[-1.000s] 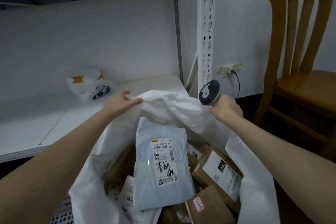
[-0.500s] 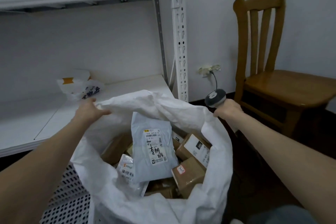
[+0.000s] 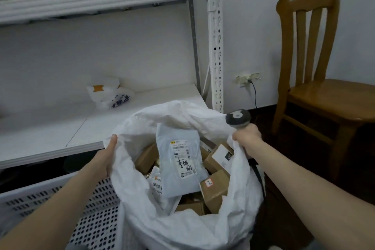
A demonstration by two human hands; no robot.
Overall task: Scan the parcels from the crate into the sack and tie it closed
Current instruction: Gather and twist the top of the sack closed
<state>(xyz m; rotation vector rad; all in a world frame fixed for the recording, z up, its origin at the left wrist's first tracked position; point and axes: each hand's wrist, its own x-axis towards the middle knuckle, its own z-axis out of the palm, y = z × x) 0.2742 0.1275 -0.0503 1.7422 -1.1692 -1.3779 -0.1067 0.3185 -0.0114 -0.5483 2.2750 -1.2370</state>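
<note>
1. sack (image 3: 203, 229): one, white woven, standing on the floor between the crate (image 3: 60, 199) and the chair (image 3: 324, 97). Its mouth is wide and untied.
2. Parcels in the sack, as far as visible:
   - one grey mailer (image 3: 178, 160) on top, label up
   - one white barcoded pouch (image 3: 157, 180)
   - at least four brown cartons (image 3: 215, 186)
   - any others are hidden beneath
3. Crate: one, white and perforated. No parcel shows in the visible part, and the rest is out of view.
4. left grip (image 3: 105, 158): holds the sack's left rim, with the thumb over the edge.
5. right grip (image 3: 246, 136): curled round the scanner (image 3: 238, 119) handle and pinching the right rim with it.
6. Progress, judged: loading appears largely done. Gathering the mouth and tying it remain.
7. Sundry: one plastic bag (image 3: 107, 93) on the shelf (image 3: 60, 128).
</note>
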